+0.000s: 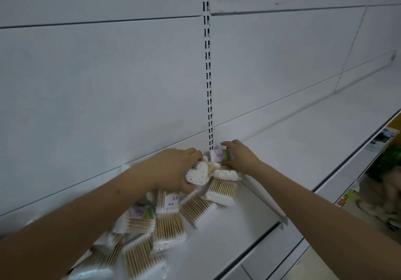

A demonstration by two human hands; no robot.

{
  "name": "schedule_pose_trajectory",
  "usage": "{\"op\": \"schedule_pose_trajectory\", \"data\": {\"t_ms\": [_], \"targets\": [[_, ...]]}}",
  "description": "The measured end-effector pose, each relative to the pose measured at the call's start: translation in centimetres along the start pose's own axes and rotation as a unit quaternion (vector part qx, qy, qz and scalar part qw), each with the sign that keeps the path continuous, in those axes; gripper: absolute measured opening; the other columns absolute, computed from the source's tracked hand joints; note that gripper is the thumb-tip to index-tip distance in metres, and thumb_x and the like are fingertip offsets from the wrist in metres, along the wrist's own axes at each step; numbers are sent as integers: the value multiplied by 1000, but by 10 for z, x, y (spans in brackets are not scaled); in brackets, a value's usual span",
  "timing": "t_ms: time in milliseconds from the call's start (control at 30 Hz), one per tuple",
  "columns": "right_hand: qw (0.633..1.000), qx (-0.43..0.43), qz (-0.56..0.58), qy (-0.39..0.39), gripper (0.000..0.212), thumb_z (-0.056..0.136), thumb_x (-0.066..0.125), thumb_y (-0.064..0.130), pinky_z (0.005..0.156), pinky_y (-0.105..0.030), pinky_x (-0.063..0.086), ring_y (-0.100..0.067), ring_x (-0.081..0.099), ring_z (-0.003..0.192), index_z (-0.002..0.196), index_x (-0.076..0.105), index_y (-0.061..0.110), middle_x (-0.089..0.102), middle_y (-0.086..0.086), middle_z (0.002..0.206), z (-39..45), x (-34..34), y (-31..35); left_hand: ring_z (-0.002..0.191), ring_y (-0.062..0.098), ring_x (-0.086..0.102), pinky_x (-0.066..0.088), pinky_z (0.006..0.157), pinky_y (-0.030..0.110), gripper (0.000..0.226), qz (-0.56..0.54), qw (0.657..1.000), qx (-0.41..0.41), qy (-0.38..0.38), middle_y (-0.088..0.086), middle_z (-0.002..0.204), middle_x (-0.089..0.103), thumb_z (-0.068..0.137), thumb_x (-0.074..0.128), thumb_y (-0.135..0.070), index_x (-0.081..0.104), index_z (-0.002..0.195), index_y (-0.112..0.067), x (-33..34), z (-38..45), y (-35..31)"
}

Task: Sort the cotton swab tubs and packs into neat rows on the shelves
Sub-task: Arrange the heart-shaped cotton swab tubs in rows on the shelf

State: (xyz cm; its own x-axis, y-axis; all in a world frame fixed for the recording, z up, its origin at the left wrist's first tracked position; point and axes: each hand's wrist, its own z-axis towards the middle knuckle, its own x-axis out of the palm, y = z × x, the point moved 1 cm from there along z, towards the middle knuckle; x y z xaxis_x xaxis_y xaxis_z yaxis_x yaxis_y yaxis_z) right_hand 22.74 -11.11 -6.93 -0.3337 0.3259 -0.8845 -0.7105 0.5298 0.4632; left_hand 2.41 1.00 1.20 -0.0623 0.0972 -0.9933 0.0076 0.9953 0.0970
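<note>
While both arms reach onto the white shelf (271, 149), the left hand (173, 169) grips a heart-shaped tub (198, 173), its fingers and thumb curled round the rim; the tub's clear face shows it packed tight with white swab tips. At about two o'clock from that tub, hard against the back panel (108, 84) at the foot of the slotted upright (208, 84), stands a small tub with a purple and green label (219, 155). The right hand (240, 156) rests on its right side with fingers bent over it; whether they truly clasp it I cannot tell. Just beneath the right hand, at four o'clock from the heart tub, lies a flat pack (222, 184) of wooden-stemmed swabs, with another container of white tips (226, 173) lying on its upper end.

From the heart tub toward seven o'clock a loose heap of clear packs (156, 236) spreads over the shelf, overlapping at odd angles, each holding a bundle of tan sticks with white cotton ends. One pack (168, 201) carries a white label, and a second labelled piece in purple and green (142, 212) lies among them. A white divider (264, 199) runs from the right wrist toward five o'clock, and the heap lies to its left. At three o'clock, beyond the shelf edge, blurred goods (386, 171) sit lower down.
</note>
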Motion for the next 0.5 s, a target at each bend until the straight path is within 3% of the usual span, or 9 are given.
{"op": "schedule_pose_trajectory", "data": {"t_ms": [167, 267, 367, 433, 500], "targets": [[999, -7, -29, 31, 49, 86, 73, 30, 91, -33, 49, -23, 57, 104, 130, 56, 19, 48, -5, 122, 3, -2, -1, 85, 12, 54, 40, 68, 27, 66, -54, 998, 16, -24, -9, 118, 55, 79, 74, -43, 41, 133, -26, -22, 7, 6], [1000, 7, -19, 7, 45, 88, 70, 30, 89, -35, 49, -22, 56, 102, 126, 52, 14, 55, -7, 121, 0, 0, -7, 88, 11, 55, 40, 70, 26, 70, -101, 993, 17, -50, -11, 120, 54, 79, 74, -32, 39, 139, -26, -29, 21, 11], [999, 17, 13, -49, 52, 90, 68, 29, 92, -38, 48, -26, 56, 107, 133, 45, 12, 51, -10, 128, -6, -1, -20, 82, 6, 52, 38, 66, 16, 65, -138, 987, 34, -77, -14, 109, 52, 81, 73, -29, 39, 136, -28, -36, 38, 10], [994, 29, 60, -87, 67, 87, 72, 29, 96, -32, 46, -25, 54, 113, 143, 38, 13, 44, -10, 134, -11, -7, -30, 83, 7, 55, 44, 69, 21, 60, -162, 982, 41, -89, -13, 105, 56, 80, 72, -28, 41, 131, -31, -38, 51, 6], [987, 42, 112, -111, 73, 83, 76, 27, 88, -20, 42, -18, 52, 106, 144, 37, 14, 40, -7, 130, -16, -15, -40, 82, 8, 57, 50, 71, 31, 57, -190, 976, 46, -97, -13, 100, 57, 79, 73, -26, 42, 127, -31, -37, 65, -1]]}}
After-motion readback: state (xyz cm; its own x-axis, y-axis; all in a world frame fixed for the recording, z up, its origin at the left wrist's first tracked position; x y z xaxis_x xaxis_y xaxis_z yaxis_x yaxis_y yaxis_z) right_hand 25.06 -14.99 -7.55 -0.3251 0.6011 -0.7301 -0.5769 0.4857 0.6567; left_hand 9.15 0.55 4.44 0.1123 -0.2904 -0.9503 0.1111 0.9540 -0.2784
